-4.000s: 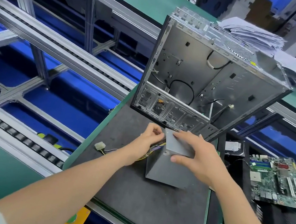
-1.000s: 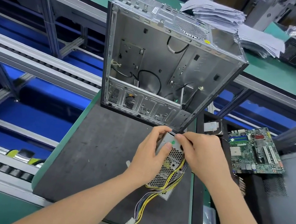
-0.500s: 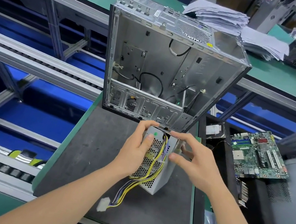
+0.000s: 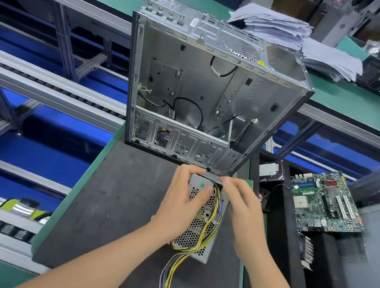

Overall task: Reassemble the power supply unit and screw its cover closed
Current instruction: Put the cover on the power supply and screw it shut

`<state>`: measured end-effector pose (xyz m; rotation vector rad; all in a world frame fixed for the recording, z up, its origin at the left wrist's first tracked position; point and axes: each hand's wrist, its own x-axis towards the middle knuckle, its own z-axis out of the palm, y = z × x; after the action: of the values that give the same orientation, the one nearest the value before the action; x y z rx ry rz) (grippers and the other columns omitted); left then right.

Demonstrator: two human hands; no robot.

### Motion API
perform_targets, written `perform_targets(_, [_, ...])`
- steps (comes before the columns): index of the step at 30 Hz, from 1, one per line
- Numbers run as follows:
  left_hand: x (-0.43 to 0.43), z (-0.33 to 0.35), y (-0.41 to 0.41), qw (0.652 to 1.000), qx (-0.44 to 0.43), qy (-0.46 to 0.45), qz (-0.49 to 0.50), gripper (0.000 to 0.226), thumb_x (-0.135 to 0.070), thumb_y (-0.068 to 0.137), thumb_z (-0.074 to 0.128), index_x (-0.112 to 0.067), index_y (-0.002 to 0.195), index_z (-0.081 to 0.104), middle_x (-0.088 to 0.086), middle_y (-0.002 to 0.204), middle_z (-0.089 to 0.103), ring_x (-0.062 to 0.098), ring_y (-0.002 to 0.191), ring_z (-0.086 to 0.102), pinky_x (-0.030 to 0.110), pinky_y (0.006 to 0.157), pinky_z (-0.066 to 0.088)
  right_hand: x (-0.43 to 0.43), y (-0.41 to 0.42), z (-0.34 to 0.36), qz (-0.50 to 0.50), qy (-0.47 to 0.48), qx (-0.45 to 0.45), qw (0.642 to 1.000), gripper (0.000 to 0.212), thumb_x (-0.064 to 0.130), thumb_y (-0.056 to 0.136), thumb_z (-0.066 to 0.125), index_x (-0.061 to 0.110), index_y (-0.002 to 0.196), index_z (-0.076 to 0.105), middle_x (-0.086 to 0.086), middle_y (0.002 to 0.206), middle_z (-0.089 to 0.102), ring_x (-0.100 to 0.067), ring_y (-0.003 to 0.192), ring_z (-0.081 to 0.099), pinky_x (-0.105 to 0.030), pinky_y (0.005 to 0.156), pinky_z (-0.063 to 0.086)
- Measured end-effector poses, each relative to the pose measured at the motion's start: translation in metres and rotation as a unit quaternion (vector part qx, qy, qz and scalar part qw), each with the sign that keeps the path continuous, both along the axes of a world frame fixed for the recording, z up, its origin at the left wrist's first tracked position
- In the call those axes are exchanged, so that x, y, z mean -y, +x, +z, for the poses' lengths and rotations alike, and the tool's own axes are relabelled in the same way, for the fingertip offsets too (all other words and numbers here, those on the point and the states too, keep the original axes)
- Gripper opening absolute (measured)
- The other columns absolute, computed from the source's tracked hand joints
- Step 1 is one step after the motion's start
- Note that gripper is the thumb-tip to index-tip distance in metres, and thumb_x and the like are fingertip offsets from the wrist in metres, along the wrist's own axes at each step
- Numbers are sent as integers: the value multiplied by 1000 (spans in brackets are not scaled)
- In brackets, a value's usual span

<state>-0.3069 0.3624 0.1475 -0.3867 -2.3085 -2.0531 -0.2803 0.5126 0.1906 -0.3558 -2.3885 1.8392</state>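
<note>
Both hands gripping power supply unit [image 4: 199, 222] before open computer case [image 4: 207, 91], left hand [image 4: 183, 202] on perforated face, right hand [image 4: 239, 209] at top edge; cover unscrewed, no screwdriver seen.

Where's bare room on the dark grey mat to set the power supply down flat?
Bare mat left of the left hand, bordered by the open silver computer case behind and the green bench edge. Crowded: under both hands, where the perforated grey power supply and its yellow wire bundle sit; the right hand covers the right strip.
</note>
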Motion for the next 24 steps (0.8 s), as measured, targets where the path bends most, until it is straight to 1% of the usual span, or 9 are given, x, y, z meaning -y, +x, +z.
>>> perform_targets(2, [-4, -2, 3, 1000, -27, 10, -10, 31, -37, 98, 70, -34, 123, 52, -14, 129, 48, 2, 130, 47, 7, 100, 35, 2, -6, 4, -55, -74, 109, 990, 67, 75, 76, 73, 33, 127, 65, 10, 128, 67, -13, 122, 62, -52, 109, 47])
perform_targets(4, [-8, -4, 5, 999, -29, 29, -25, 38, -34, 91, 77, -34, 121, 54, -16, 130, 51, 5, 130, 53, 12, 101, 41, -1, -12, 6, -79, -132, 195, 969, 78, 63, 77, 80, 23, 139, 57, 0, 136, 64, -24, 126, 62, -55, 110, 47])
perform_targets(8, [-9, -6, 2, 997, 10, 64, -36, 53, -35, 80, 87, -33, 121, 53, -20, 122, 62, 2, 119, 63, 10, 90, 49, -9, -15, 10, -79, -148, 198, 966, 29, 30, 94, 69, 8, 112, 76, -14, 104, 79, -37, 101, 75, -61, 101, 54])
perform_targets(14, [-12, -13, 1, 997, -50, 40, -31, 39, -35, 89, 78, -33, 122, 57, -10, 126, 60, 15, 120, 61, 19, 98, 49, -21, -14, 4, -81, -118, 182, 973, 30, 25, 95, 67, 8, 119, 71, -16, 108, 77, -36, 104, 73, -55, 99, 56])
perform_targets(17, [-15, -13, -1, 997, -70, 35, -25, 33, -33, 92, 76, -34, 121, 61, -11, 125, 62, 15, 120, 62, 21, 97, 50, -28, -12, 6, -52, -100, 177, 978, 23, 26, 98, 62, 10, 105, 78, -16, 98, 79, -30, 87, 76, -35, 69, 59])
perform_targets(19, [-13, -12, -4, 996, -75, 33, -25, 32, -32, 93, 76, -36, 121, 62, -11, 124, 63, 17, 118, 64, 28, 96, 52, -28, -10, 7, -45, -71, 162, 983, 25, 32, 99, 63, 14, 108, 77, -11, 102, 79, -27, 90, 75, -29, 69, 56])
perform_targets(21, [-9, -11, -7, 997, -60, 42, -26, 32, -32, 93, 77, -38, 122, 62, -10, 122, 65, 19, 112, 67, 34, 91, 56, -27, -7, 7, -57, -15, 120, 991, 38, 46, 94, 68, 24, 125, 70, 2, 120, 75, -18, 112, 70, -37, 93, 56])
perform_targets(22, [-8, -10, -8, 997, -53, 46, -27, 32, -33, 94, 76, -38, 122, 62, -9, 122, 66, 20, 110, 67, 36, 90, 57, -27, -4, 9, -50, 22, 88, 995, 45, 53, 90, 71, 31, 129, 67, 13, 125, 71, -7, 117, 66, -32, 98, 53])
perform_targets(24, [-6, -10, -8, 997, -55, 45, -26, 32, -34, 94, 75, -39, 123, 61, -9, 123, 66, 20, 113, 67, 37, 92, 56, -28, 2, 16, -3, 114, 33, 993, 40, 57, 84, 75, 40, 120, 69, 33, 116, 68, 10, 109, 63, -9, 85, 48])
